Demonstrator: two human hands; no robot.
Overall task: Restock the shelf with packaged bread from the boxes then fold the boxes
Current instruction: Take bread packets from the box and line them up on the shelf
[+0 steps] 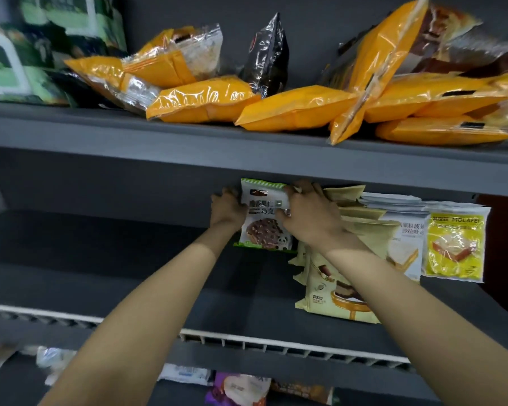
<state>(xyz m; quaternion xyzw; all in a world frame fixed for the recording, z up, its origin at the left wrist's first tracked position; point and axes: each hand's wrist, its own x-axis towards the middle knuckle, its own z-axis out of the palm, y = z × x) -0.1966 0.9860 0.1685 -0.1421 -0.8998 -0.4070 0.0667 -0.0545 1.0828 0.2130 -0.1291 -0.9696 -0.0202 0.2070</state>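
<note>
Both my hands hold a white bread pack with green edges and a chocolate bun picture (266,230), standing upright at the back of the middle shelf (188,288). My left hand (228,209) grips its left edge. My right hand (308,215) grips its top right corner. To the right of the pack stand a row of cream cake packs (332,291), white toast packs (405,244) and a yellow pack (455,247). No boxes are in view.
The top shelf (159,136) carries several orange bread packs (294,111), a black pack (266,57) and green printed bags (27,54). A white wire rail (276,344) runs along the middle shelf's front edge. More packs (238,389) lie on the shelf below.
</note>
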